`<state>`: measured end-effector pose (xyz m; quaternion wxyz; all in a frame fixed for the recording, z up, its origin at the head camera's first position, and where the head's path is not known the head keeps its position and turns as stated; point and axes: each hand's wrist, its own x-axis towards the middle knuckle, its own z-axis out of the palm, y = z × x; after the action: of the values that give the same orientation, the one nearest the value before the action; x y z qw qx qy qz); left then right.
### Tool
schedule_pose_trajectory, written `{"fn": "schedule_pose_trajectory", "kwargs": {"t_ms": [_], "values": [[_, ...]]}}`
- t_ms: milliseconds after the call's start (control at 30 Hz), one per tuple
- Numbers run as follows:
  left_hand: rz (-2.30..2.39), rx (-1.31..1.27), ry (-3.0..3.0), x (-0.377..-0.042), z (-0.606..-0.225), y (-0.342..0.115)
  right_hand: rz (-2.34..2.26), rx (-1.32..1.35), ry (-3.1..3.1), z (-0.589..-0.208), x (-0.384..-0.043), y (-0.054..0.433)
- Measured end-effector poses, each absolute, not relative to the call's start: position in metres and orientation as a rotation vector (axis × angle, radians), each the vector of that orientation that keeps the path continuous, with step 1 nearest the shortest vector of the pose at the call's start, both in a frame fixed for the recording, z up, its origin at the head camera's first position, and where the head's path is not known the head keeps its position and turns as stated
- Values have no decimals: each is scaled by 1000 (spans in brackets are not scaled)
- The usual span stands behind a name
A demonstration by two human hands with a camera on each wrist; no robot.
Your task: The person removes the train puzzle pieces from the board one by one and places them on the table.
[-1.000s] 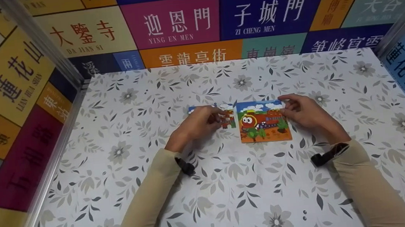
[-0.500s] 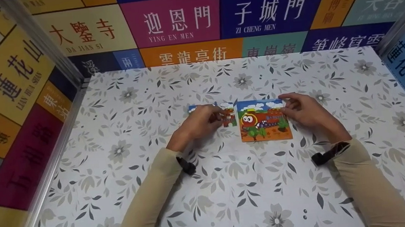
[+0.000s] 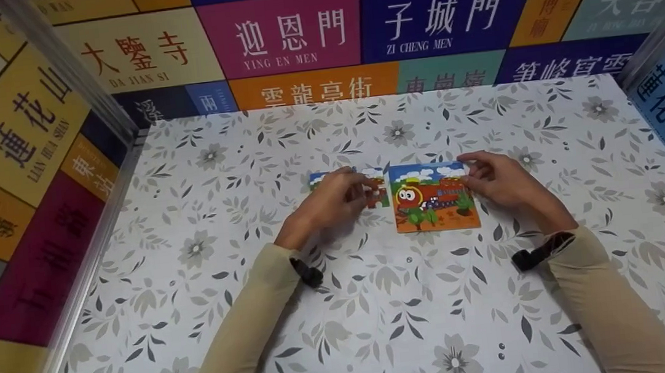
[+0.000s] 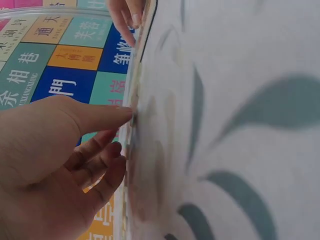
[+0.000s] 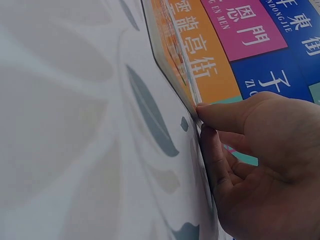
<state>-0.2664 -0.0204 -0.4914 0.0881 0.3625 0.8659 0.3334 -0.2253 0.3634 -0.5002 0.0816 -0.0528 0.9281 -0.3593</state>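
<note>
In the head view, a square picture card [image 3: 430, 196] with a cartoon red train, blue sky and orange ground lies on the table. My right hand [image 3: 497, 178] pinches the card's upper right edge between thumb and index finger, as the right wrist view shows at the card's edge [image 5: 172, 55]. Left of the card is a partly covered jigsaw puzzle [image 3: 376, 177] with matching colours and a notched lower edge. Bent over it, my left hand [image 3: 331, 202] holds a puzzle piece with thumb and fingertips, hiding most of the puzzle's middle.
A white tablecloth [image 3: 383, 317] with grey leaves and flowers covers the table. Behind it stands a wall [image 3: 292, 36] of coloured panels with Chinese lettering, and similar panels rise at both sides. Each wrist wears a black camera strap [image 3: 308, 274].
The fingers of my left hand have shifted slightly over the puzzle. My right hand and the picture card stay in nearly the same place.
</note>
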Motion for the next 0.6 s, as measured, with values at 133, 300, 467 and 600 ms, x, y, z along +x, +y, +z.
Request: {"fn": "schedule_pose_trajectory", "kwargs": {"t_ms": [133,300,467,600], "values": [[1009,1101,2549,-261,-484,-14,-1072,-186,2797,-501,-224,364],[1010,1161,2484,-256,-481,-1,-1074,-166,2782,-500,-226,364],[983,1225,2466,-251,-483,13,-1078,-134,2769,-500,-226,362],[947,1241,2459,-245,-486,27,-1077,-129,2770,-500,-224,362]]}}
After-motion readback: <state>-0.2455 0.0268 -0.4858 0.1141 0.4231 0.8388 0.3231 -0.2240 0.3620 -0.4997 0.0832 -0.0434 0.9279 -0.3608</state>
